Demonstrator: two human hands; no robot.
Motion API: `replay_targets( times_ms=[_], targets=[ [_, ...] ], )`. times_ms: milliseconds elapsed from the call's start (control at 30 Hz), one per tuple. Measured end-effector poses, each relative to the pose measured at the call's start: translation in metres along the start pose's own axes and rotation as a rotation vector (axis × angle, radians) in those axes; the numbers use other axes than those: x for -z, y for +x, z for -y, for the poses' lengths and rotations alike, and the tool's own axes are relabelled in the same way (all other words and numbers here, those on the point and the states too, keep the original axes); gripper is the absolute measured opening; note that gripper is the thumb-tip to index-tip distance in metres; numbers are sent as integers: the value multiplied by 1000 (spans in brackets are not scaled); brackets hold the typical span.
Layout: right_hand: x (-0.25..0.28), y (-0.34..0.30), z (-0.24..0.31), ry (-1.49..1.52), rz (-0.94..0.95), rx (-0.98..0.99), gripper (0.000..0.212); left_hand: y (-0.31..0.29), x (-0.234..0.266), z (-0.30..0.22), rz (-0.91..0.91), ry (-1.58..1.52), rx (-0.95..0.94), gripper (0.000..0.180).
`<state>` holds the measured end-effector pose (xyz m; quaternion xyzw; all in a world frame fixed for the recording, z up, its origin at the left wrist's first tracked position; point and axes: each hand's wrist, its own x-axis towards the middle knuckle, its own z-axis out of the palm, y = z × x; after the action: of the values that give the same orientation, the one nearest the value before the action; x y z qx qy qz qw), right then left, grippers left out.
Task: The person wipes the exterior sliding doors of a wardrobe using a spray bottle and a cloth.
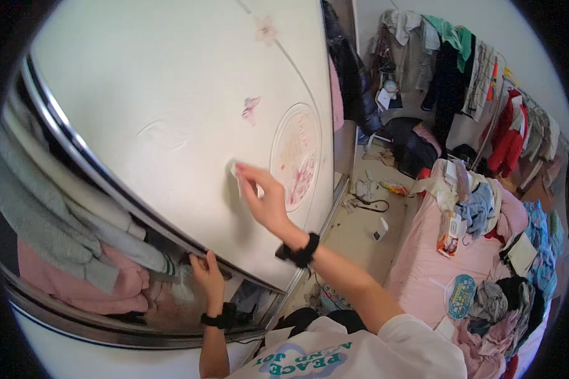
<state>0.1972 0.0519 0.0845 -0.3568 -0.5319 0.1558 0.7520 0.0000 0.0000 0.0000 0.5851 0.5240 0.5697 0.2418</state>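
My right hand (265,201) is raised against a cream sliding wardrobe door (189,101), a dark band on its wrist. Its closed fingers pinch a small white wipe or tissue (235,169), pressed to the panel left of a printed oval decoration (297,158). My left hand (208,276) grips the door's metal-framed edge (164,243) lower down, with fingertips curled at the frame and a dark band on that wrist too. In the wardrobe opening beside it, grey and white garments (51,196) hang over folded pink clothing (82,278).
On the right stands a bed with a pink sheet (417,246), strewn with clothes and an orange-and-white packet (450,235). The floor holds a white bottle-like object (381,230), a dark looped strap (373,204) and scraps. Clothes hang on a rack (515,126) along the far wall.
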Motion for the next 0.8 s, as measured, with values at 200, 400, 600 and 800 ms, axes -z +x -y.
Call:
replay_targets(
  times_ms=[200,400,600,800],
  targets=[
    [99,-57,-12,453,-124,-799,21,-2,12,-32,95,363,-13,25],
    [245,-128,-21,534,-448,-1027,24,6,21,-29,224,682,-11,38],
    [352,-170,-30,444,-723,-1003,25,8,1,-39,265,821,48,46],
    [355,-146,-33,430,-674,-926,22,26,-35,-42,335,746,-41,41]
  ],
)
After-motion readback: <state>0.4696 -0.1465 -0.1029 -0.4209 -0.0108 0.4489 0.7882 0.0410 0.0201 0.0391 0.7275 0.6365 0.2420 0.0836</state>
